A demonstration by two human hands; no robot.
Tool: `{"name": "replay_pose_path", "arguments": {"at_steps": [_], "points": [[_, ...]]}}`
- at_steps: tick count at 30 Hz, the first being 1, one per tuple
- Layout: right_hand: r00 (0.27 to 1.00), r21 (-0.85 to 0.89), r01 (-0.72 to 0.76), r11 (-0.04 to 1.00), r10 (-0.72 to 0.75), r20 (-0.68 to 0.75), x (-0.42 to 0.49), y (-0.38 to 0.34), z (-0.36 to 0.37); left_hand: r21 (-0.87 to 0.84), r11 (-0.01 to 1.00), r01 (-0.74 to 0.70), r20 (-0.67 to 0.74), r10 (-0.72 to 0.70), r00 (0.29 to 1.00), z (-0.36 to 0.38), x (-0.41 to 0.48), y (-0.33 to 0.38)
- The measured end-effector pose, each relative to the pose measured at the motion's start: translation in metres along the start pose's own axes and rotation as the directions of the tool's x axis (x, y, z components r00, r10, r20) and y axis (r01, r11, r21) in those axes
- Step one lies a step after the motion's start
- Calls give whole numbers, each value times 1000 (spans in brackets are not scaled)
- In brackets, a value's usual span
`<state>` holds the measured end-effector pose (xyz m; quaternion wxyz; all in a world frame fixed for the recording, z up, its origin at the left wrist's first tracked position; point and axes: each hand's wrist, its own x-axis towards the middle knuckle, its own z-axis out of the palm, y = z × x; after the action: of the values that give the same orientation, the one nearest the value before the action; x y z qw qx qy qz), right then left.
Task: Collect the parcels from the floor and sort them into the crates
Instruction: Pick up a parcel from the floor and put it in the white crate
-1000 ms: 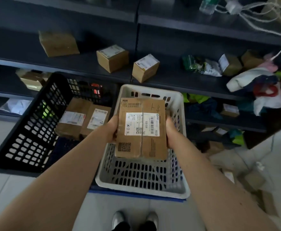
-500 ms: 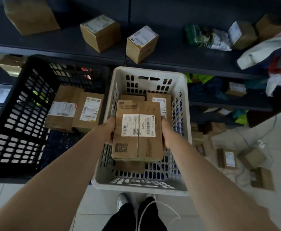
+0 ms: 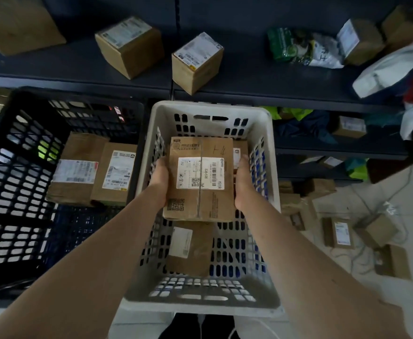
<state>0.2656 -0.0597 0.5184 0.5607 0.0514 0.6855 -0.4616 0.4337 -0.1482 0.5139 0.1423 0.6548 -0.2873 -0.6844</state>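
I hold a flat brown cardboard parcel [image 3: 200, 179] with a white label between both hands, inside the mouth of the white crate [image 3: 208, 111]. My left hand [image 3: 160, 177] grips its left edge and my right hand [image 3: 243, 182] grips its right edge. Beneath it in the white crate lie other parcels, one [image 3: 188, 248] near the front and one [image 3: 239, 152] partly hidden at the back. The black crate [image 3: 17, 148] on the left holds two labelled parcels [image 3: 95, 172] side by side.
Several small parcels [image 3: 337, 232] lie on the pale floor at the right among cables. Dark shelving [image 3: 249, 77] behind the crates carries boxes [image 3: 197, 62], a green-and-white bag [image 3: 298, 47] and bundled clothing [image 3: 396, 69]. My shoes show under the white crate's front edge.
The view has tilted down and closed in on the white crate. The parcel has gone lower, from above the rim to inside the crate's mouth, both hands still gripping it.
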Motion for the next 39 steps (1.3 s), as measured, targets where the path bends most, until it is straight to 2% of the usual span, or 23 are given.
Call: {"name": "replay_pose_path", "arguments": {"at_steps": [3, 6, 10, 13, 15, 17, 19, 23, 25, 28, 33, 36, 39], "points": [[999, -30, 26, 999, -25, 45, 1, 14, 14, 207, 977, -56, -111, 80, 991, -2, 19, -3], [993, -94, 69, 993, -60, 99, 23, 30, 23, 426, 888, -170, -135, 248, 959, 4, 25, -13], [985, -289, 157, 944, -130, 109, 3, 15, 32, 505, 807, -306, -124, 419, 899, 7, 9, -14], [976, -413, 215, 885, -209, 61, -15, -7, 22, 606, 700, -379, -53, 510, 858, 13, -6, 8], [958, -470, 274, 839, -280, 59, -28, -27, 11, 685, 562, -463, 99, 558, 824, 25, -22, 32], [931, -553, 343, 759, -354, 92, -46, -51, -3, 751, 418, -511, 288, 490, 823, 46, -45, 57], [901, -664, 379, 645, -420, 107, -62, -71, -21, 794, 279, -541, 419, 393, 818, 74, -69, 76], [889, -806, 322, 497, -452, 76, -89, -87, -76, 790, 52, -611, 556, 359, 750, 131, -111, 81], [904, -839, 275, 469, -424, 59, -102, -86, -113, 764, 4, -645, 602, 356, 715, 159, -126, 69], [925, -840, 212, 500, -380, 8, -111, -79, -182, 739, -26, -673, 654, 267, 708, 212, -142, 38], [935, -774, 123, 621, -334, -120, -110, -47, -322, 718, -42, -695, 693, 139, 708, 322, -158, -38], [941, -720, 54, 692, -275, -195, -110, -15, -415, 720, -111, -685, 692, 38, 721, 394, -163, -100], [944, -716, -25, 698, -218, -246, -93, 14, -509, 730, -160, -664, 672, -5, 740, 475, -165, -163]]}}
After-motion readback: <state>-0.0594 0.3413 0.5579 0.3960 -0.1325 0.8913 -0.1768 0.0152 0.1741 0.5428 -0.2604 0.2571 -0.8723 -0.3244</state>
